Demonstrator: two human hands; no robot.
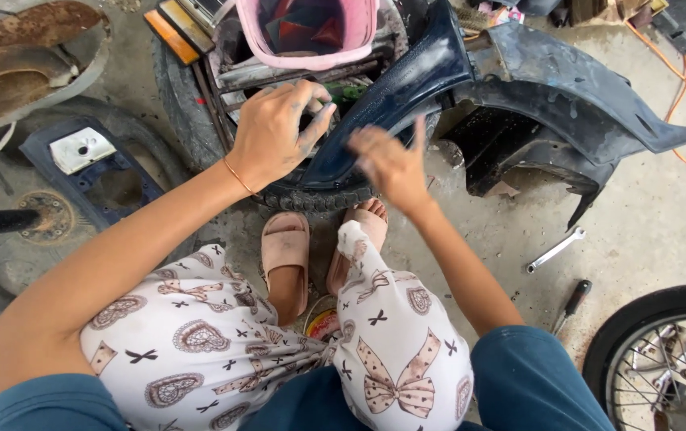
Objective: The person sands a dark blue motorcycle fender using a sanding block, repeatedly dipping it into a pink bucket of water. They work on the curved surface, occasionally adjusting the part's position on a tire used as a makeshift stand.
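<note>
A dark blue plastic motorcycle body panel (518, 88) lies across a black tyre (319, 195) on the concrete floor in front of me. My left hand (275, 132) rests on the panel's left end, fingers curled over its edge near a green part (347, 92). Just right of it, my right hand (391, 164) hovers with fingers spread, blurred, holding nothing, next to the panel's lower edge.
A pink bucket (311, 36) stands behind the tyre. A silver wrench (554, 250) and a black-handled screwdriver (573, 303) lie on the floor at right, near a spoked wheel (662, 351). Rusty metal parts (15, 56) and another tyre sit at left. An orange cable (682, 88) runs at far right.
</note>
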